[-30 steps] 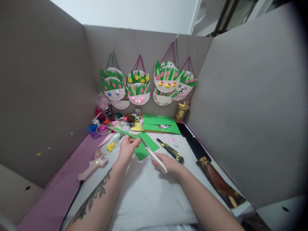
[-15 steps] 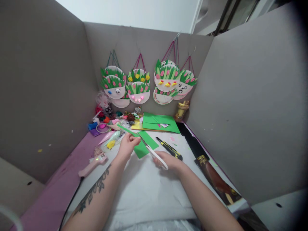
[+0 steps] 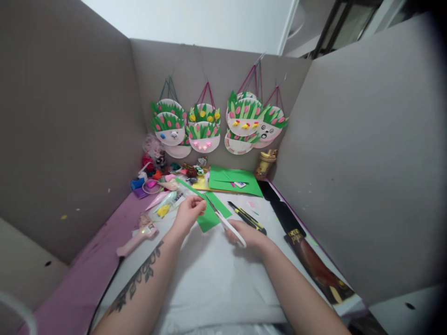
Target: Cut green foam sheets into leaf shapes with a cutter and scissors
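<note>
Pinched in my left hand [image 3: 191,211] is a narrow green paper strip [image 3: 188,187], which sticks out toward the upper left. My right hand [image 3: 244,232] grips white-handled scissors [image 3: 223,219], their blades pointing up and left to a spot just right of my left fingers. Whether the blades touch the strip I cannot tell. Beneath the blades a green paper piece [image 3: 209,222] lies on the white table cover [image 3: 209,279]. Just right of it rests a black and yellow utility knife [image 3: 247,217].
Green sheets [image 3: 237,179] lie at the back. A pink glue gun [image 3: 138,239] with a cord is at left, below bags and clay pieces [image 3: 162,210]. A yellow cup [image 3: 266,164] stands back right. Decorated paper plates [image 3: 204,137] hang on the grey partition [image 3: 356,139].
The view has shifted slightly, so everything sits a little lower and to the right. Both hands keep nearly the same pose; the scissor blades look slightly farther from my left fingers.
</note>
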Available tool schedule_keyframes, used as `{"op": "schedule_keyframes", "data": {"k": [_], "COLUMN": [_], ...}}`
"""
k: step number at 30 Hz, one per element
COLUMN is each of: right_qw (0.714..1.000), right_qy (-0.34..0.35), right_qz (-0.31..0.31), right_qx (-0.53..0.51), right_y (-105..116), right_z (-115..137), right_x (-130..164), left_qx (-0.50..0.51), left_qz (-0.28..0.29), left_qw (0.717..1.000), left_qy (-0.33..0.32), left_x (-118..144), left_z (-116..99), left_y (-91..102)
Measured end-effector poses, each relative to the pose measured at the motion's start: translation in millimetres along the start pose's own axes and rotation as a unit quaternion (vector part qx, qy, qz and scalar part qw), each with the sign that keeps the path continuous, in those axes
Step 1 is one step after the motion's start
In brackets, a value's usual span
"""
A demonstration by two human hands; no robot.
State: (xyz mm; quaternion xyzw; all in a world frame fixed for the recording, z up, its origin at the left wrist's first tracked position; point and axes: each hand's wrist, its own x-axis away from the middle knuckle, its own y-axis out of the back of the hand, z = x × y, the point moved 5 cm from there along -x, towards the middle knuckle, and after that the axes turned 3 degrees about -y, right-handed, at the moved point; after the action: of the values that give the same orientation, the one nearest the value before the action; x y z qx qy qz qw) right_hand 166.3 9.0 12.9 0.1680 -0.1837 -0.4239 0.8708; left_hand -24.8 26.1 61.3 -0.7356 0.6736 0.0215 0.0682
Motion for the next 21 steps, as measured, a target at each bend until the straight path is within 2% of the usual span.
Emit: {"op": "schedule_keyframes", "data": {"k": [3, 13, 21], "right_qw": [0.999, 0.999, 0.999], "right_qy": [0.035, 0.012, 0.036], "right_qz": [0.010, 0.023, 0.017], "right_qx": [0.025, 0.028, 0.033], "right_y": [-1.1, -4.7, -2.5], "right_z": [2.5, 5.6, 5.8], "right_x": [0.2, 1.8, 1.6], "left_qx": [-0.029, -0.044, -0.047], "left_qz": [0.012, 0.028, 0.053], "left_qw": [1.000, 0.998, 0.997], "left_qy": [-0.002, -0.021, -0.025], "left_x": [0.8, -1.9, -1.0], "left_z": [1.4, 2.4, 0.1], "left_y": [-1.2, 0.0, -0.7]}}
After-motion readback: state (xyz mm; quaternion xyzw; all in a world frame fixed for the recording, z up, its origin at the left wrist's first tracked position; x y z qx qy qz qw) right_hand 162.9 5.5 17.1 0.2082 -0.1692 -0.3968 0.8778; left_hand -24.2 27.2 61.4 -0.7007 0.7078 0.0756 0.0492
